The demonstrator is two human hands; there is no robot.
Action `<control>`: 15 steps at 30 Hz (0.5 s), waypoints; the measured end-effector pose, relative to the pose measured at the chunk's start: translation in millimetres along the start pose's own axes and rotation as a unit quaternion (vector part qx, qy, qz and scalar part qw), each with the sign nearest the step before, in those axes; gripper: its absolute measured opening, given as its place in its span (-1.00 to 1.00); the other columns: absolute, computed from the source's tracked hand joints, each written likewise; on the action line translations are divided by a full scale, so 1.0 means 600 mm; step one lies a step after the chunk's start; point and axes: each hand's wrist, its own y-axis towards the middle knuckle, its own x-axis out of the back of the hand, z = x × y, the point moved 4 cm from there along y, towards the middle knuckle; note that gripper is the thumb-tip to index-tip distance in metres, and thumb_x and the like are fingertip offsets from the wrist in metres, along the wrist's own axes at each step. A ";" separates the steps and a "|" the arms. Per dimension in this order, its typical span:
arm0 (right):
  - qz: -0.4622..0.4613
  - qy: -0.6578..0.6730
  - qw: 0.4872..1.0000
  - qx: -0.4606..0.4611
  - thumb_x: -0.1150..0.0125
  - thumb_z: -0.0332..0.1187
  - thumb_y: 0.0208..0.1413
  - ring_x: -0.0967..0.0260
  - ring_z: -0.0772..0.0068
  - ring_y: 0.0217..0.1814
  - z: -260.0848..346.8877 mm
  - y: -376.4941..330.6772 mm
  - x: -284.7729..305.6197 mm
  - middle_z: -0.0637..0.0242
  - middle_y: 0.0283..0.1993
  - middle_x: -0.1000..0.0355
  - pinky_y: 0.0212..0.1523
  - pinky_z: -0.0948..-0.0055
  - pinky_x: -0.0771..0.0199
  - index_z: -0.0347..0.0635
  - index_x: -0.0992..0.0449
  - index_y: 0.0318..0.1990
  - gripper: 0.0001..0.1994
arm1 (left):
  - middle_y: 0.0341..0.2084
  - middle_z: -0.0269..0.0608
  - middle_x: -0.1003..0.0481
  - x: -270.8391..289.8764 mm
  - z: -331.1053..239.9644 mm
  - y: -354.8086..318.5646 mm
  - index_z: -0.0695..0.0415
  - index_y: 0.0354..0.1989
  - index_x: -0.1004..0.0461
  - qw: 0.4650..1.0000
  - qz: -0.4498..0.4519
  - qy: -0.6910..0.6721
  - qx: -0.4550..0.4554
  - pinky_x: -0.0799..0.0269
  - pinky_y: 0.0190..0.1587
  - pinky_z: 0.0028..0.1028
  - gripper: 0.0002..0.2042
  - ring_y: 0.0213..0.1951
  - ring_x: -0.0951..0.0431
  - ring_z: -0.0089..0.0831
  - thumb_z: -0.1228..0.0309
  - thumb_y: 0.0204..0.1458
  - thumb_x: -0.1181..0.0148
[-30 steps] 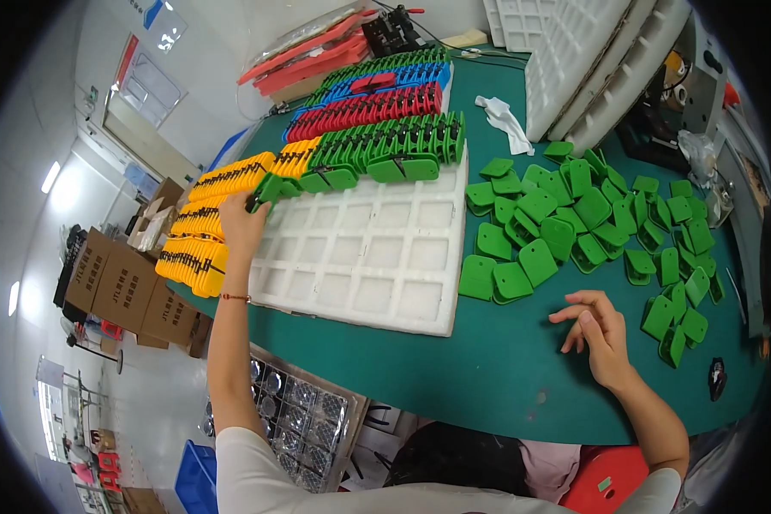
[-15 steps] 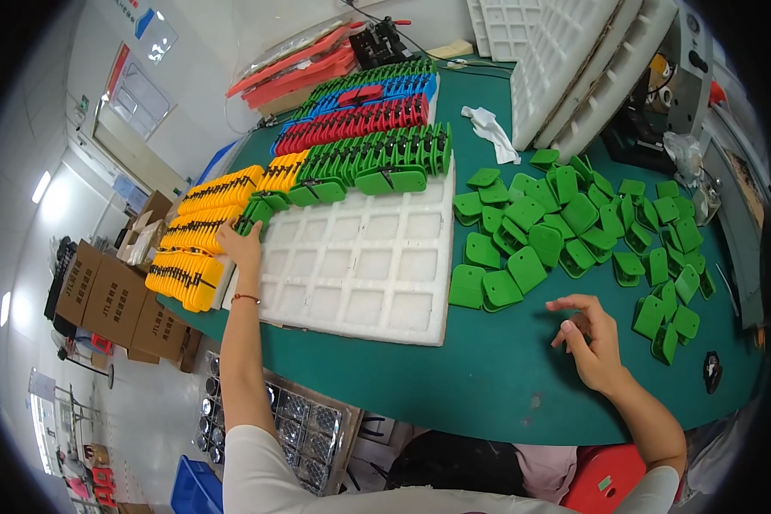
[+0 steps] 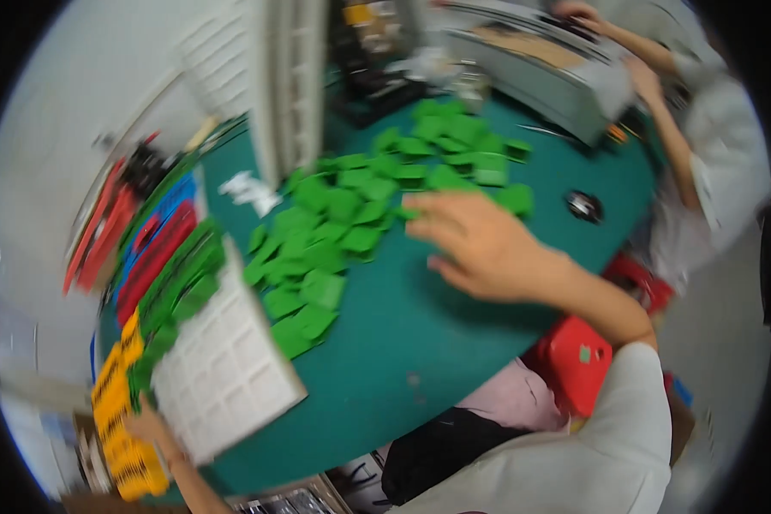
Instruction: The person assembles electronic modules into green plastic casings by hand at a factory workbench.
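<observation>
My right hand [image 3: 480,248] hovers over the table's middle, beside the near edge of a pile of loose green plastic clips [image 3: 325,255]. Its fingers stretch out with the thumb apart, and nothing shows in them. At lower left my left hand [image 3: 152,428] reaches to the edge of a white gridded foam tray [image 3: 231,377], its fingertips at the green clips [image 3: 140,377] beside the yellow ones. Blur hides whether those fingers grip a clip. Green clips with black parts [image 3: 180,274] line the tray's far-left side, and yellow clips [image 3: 116,403] stand in rows next to it.
Red clips [image 3: 156,264] and blue clips [image 3: 164,218] stand in rows beyond the tray. White foam panels [image 3: 295,94] lean upright at the back, near a crumpled white cloth [image 3: 250,193]. A small black object [image 3: 584,206] lies at right, near another person's arm [image 3: 672,141].
The whole view has swung to the right, bringing another person into sight. My right hand has moved forward toward the green clips; my left hand stays by the tray's left edge.
</observation>
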 end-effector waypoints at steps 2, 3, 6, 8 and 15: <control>0.000 -0.132 0.985 -0.111 -0.25 -0.42 -0.18 -0.16 0.01 0.17 -0.084 -0.068 0.071 0.11 0.15 -0.21 0.14 0.16 -0.19 -0.19 -0.30 -0.03 -0.53 | -0.13 0.09 -0.36 0.132 -0.103 -0.016 0.37 0.02 -0.27 0.977 -0.114 -0.160 0.084 -0.29 -0.06 -0.20 -0.27 -0.08 -0.35 -0.03 -0.10 -0.08 -0.16; 0.019 -0.159 0.972 -0.171 -0.24 -0.39 -0.18 -0.15 0.01 0.17 -0.124 -0.102 0.103 0.04 0.10 -0.23 0.15 0.18 -0.19 -0.24 -0.30 -0.03 -0.53 | -0.08 0.06 -0.33 0.172 -0.104 -0.008 0.36 0.05 -0.24 0.964 -0.172 -0.186 0.085 -0.27 -0.01 -0.21 -0.28 -0.03 -0.32 -0.04 -0.06 -0.07 -0.19; 0.145 -0.173 0.901 -0.371 -0.36 -0.22 -0.24 -0.10 -0.07 0.18 -0.195 -0.242 0.157 0.02 0.14 -0.18 0.19 0.18 -0.15 -0.15 -0.14 0.20 -0.22 | -0.01 -0.01 -0.29 0.266 -0.157 -0.005 0.29 0.11 -0.20 0.901 -0.188 -0.379 0.093 -0.21 0.08 -0.30 -0.41 0.03 -0.28 -0.16 0.20 -0.02 -0.24; 0.181 -0.133 0.868 -0.443 -0.38 -0.19 -0.25 -0.09 -0.10 0.18 -0.211 -0.294 0.157 0.04 0.14 -0.18 0.18 0.16 -0.15 -0.05 -0.05 0.28 -0.12 | 0.05 -0.05 -0.25 0.407 -0.233 -0.032 0.28 0.12 -0.18 0.743 -0.084 -0.660 0.072 -0.19 0.12 -0.32 -0.49 0.07 -0.26 -0.26 0.38 0.02 -0.19; 0.091 -0.139 0.889 -0.427 -0.38 -0.35 -0.28 -0.33 0.04 -0.06 -0.219 -0.251 0.116 0.05 -0.11 -0.38 0.01 0.27 -0.32 -0.12 -0.33 0.12 -0.33 | -0.06 0.00 -0.30 0.692 -0.403 -0.161 0.27 -0.06 -0.30 0.603 -0.068 -0.738 -0.294 -0.06 0.15 -0.21 -0.61 0.04 -0.25 -0.10 0.51 -0.13 -0.15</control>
